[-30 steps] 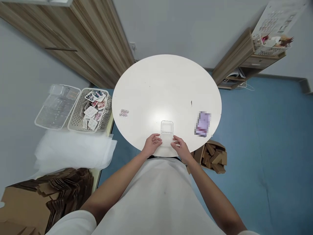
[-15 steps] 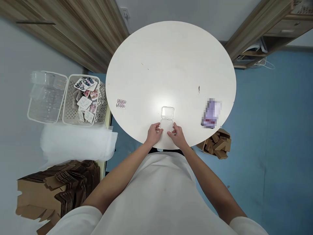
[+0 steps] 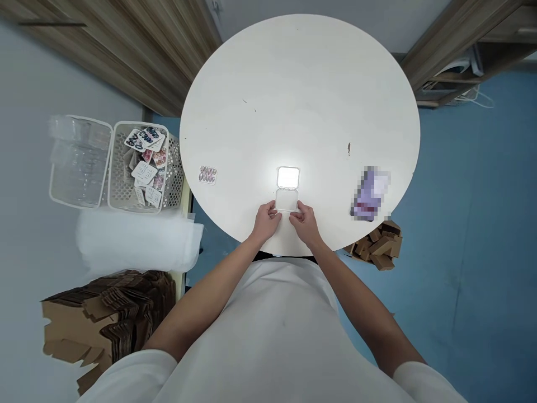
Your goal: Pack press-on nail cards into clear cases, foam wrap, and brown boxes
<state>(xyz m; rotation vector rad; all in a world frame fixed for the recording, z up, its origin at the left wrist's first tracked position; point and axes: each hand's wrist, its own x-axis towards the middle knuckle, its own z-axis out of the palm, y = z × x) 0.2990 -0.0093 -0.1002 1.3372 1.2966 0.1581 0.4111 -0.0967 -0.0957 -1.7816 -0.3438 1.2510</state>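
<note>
A small clear plastic case (image 3: 287, 200) lies unfolded on the white round table (image 3: 302, 89), its hinged lid pointing away from me and catching a bright reflection. My left hand (image 3: 267, 221) has fingers and thumb closed at the case's near left corner. At the near right corner, my right hand (image 3: 305, 223) pinches in the same way. Nothing distinct shows inside the case. Further left on the table is a card of press-on nails (image 3: 208, 175), apart from both hands.
A purple, pixelated item (image 3: 370, 195) lies at the table's right. To the left stand a white basket (image 3: 118, 184) of nail cards, a bin of clear plastic cases (image 3: 78, 173), white wrap sheets (image 3: 138, 240) and flattened cardboard boxes (image 3: 73, 324). Folded cartons (image 3: 381, 246) sit low at right.
Both hands have moved a little away from me, and the open case has slid forward with them. The view has shifted slightly; the nail card stays in place.
</note>
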